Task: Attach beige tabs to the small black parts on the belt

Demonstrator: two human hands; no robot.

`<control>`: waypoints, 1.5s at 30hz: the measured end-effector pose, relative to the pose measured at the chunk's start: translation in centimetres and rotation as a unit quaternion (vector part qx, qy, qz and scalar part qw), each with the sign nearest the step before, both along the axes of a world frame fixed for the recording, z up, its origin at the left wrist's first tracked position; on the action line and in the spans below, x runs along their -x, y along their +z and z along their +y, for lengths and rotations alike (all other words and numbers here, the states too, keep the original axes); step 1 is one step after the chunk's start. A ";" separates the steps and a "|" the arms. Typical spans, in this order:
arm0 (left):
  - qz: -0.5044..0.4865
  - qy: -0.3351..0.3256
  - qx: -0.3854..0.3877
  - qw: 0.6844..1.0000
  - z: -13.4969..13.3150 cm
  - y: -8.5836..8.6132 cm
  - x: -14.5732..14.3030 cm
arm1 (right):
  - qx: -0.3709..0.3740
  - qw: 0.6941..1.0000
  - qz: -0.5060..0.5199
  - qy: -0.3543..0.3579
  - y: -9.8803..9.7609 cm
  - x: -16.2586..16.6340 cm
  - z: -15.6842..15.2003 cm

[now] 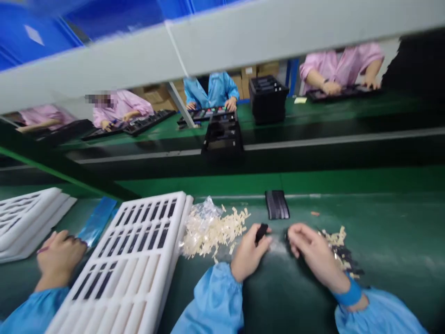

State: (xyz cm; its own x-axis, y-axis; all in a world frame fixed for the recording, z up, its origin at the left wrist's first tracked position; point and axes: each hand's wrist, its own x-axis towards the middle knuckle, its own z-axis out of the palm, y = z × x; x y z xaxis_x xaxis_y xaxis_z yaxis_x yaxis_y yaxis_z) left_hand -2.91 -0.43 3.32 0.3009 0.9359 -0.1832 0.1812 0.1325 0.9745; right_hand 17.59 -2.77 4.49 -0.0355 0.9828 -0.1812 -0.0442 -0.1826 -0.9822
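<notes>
My left hand (251, 253) is closed around a small black strip-like part (261, 233), which sticks up between thumb and fingers. Opposite it, my right hand (313, 254) is pinched, with a blue band at the wrist. Something dark shows at its fingertips, too small and blurred to name. Beyond both hands lies a flat stack of dark strips (277, 204) on the green work surface. A loose heap of small cream-coloured pieces (212, 229) spreads to the left of my left hand. Beside my right wrist is a smaller pile of cream and black scraps (342, 255).
A white slotted tray (139, 273), partly filled with dark strips, stands left of the heap. Further left are a co-worker's hand (60, 260) and more stacked white trays (31, 222). Several people work with black trays (222, 134) across the line. A green bar (69, 162) slants overhead.
</notes>
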 end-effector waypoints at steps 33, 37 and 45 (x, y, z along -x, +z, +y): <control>0.053 0.086 0.021 0.995 -0.8 -0.3 -1.5 | -0.056 0.982 -0.182 0.009 -0.1 0.1 -1.4; 0.011 0.068 0.060 0.996 -0.6 0.4 -1.6 | -0.058 0.980 -0.188 -0.011 -0.2 0.2 -1.2; -0.032 0.053 0.096 0.993 -0.6 1.0 -1.7 | -0.024 0.991 -0.135 0.008 -0.7 0.4 -0.7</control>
